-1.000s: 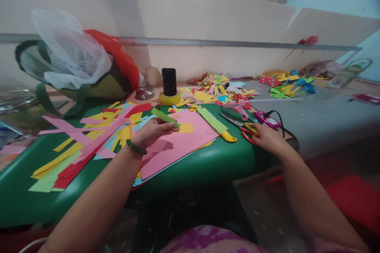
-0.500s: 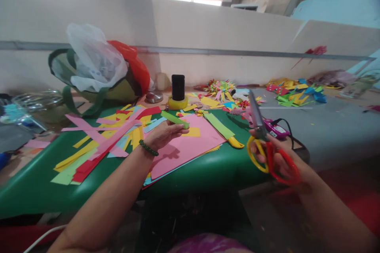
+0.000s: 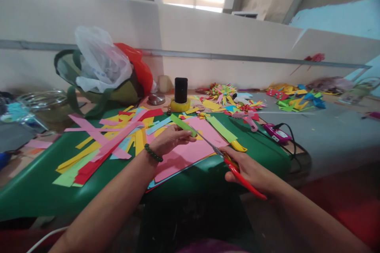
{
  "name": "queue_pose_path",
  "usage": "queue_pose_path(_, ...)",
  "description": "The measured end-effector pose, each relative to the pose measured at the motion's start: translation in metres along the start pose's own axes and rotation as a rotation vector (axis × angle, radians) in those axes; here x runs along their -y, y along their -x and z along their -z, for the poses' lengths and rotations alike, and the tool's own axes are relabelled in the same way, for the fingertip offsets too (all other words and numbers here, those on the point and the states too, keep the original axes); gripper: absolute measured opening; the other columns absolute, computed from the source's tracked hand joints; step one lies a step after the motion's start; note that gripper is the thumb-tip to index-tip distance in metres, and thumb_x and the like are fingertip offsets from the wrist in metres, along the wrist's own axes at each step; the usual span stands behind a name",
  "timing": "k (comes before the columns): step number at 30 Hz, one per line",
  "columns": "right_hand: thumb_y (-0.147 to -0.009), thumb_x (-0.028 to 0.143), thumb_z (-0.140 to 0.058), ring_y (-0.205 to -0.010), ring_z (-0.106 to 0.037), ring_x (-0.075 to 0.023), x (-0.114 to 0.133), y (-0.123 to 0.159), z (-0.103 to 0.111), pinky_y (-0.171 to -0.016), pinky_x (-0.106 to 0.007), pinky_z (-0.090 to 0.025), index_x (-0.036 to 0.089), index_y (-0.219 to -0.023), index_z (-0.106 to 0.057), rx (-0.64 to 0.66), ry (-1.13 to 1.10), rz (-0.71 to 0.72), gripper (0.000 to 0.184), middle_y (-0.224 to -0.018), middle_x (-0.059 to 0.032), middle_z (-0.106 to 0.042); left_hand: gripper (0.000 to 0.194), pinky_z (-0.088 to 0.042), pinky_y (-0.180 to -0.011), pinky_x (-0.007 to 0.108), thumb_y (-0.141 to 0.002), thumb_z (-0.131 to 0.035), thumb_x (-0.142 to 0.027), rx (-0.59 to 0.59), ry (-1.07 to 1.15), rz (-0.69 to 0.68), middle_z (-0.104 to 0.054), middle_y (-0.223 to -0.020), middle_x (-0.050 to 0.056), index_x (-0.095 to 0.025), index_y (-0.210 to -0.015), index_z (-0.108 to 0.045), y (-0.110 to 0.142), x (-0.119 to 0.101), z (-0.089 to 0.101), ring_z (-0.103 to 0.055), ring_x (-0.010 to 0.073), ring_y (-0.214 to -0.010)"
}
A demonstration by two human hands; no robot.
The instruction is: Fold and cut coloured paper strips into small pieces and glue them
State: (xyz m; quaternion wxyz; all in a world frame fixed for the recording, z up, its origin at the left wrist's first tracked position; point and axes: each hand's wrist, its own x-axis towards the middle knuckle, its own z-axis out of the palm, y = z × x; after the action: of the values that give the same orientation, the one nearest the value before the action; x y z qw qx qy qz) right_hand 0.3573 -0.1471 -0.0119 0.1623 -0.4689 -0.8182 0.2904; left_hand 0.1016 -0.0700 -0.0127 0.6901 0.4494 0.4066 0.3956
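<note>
Between the thumb and fingers of my left hand is a green paper strip, held above a stack of coloured paper with a pink sheet on top. My right hand grips scissors with red and yellow handles. Their blades point up and left, and the tips reach the strip's right end by my left fingers. Whether the blades have the paper between them I cannot tell. A wider light green strip lies on the stack's right side, beside a yellow handle.
Many paper strips spread across the green mat at left. Behind stand a bag, a phone and a yellow tape roll. A pink glue gun, a purple device with a cable and cut paper pieces lie right.
My right hand has brought the scissors left and down, from upright at the right to the green strip. My left hand keeps hold of the strip, and the view has shifted slightly.
</note>
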Motion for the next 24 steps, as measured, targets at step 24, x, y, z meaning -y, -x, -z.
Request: queue_pose_path(24,-0.074,0.082,-0.043,-0.052,-0.048,-0.0110,-0.005,-0.018,-0.009,-0.051,-0.026,-0.039,0.019,-0.108,-0.050,-0.151,-0.888,-0.025,0.072,-0.077,-0.0028,-0.061,0.017,-0.039,-0.055,0.020,-0.061,-0.082,-0.027,0.009,-0.154,-0.338,-0.068,-0.075,0.002,-0.018,-0.073,-0.075,0.003,0.005,0.006,-0.055,0.0102,-0.065)
